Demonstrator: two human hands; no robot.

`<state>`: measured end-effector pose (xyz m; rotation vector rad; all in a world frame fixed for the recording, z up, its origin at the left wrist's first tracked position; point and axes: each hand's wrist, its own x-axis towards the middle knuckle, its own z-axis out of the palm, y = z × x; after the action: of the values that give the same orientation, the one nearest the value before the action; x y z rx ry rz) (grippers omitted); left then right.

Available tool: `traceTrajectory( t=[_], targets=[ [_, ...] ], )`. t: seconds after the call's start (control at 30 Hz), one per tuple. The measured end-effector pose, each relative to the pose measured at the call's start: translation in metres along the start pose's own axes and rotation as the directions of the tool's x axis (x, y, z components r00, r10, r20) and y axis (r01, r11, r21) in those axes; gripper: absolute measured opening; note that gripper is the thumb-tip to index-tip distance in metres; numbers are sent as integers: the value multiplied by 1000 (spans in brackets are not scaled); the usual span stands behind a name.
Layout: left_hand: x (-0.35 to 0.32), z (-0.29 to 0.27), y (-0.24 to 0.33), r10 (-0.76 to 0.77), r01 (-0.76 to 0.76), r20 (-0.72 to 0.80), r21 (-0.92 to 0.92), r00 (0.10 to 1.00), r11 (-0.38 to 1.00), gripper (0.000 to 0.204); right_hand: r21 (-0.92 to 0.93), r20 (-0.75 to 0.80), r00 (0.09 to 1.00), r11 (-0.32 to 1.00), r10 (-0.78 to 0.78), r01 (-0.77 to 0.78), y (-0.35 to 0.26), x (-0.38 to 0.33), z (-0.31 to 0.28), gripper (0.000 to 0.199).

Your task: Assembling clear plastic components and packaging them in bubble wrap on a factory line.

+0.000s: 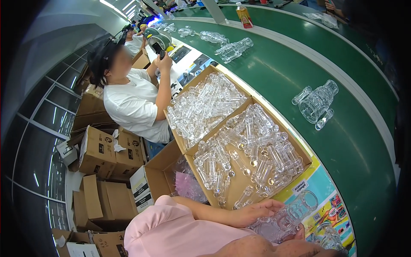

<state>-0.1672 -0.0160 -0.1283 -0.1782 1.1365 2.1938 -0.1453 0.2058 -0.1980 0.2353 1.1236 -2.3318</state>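
Observation:
A clear, see-through vessel with a wide round rim is held between my two hands at the lower right. My left hand has its fingers curled over the vessel's near upper side. Only some fingers of my right hand show at its lower side; my forearm hides the rest. Another clear vessel lies on the colourful printed board just right of my right hand. Beyond my left hand, an open cardboard tray holds many small clear tubes, several with round ends.
A second cardboard tray of clear tubes adjoins the first. Along the right runs a green conveyor belt carrying clear vessels. A person in a white shirt holds a small fan. Cardboard boxes stand at left.

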Motion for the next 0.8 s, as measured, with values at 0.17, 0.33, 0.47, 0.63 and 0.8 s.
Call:
traceTrajectory(
  t=[0.17,0.33,0.47,0.63,0.8],
  targets=[
    [1,-1,2,-5,5,10,-32,1000,999,45,-5,3,1000,1000,1,-1,-2,-1,3,68],
    [0,1,4,-11,12,19,-43,1000,999,45,-11,4,1000,1000,6,-6,-3,-1,2,68],
    [-1,1,3,-18,19,5,-33,1000,999,46,-11,17,1000,1000,14,-14,-2,-2,2,69],
    [0,1,3,-13,14,14,-37,1000,999,46,-16,26,1000,1000,14,-14,-5,-1,4,69],
    [1,-3,0,4,-3,13,-50,1000,999,46,-23,47,999,1000,19,-18,-8,5,7,69]
  ],
)
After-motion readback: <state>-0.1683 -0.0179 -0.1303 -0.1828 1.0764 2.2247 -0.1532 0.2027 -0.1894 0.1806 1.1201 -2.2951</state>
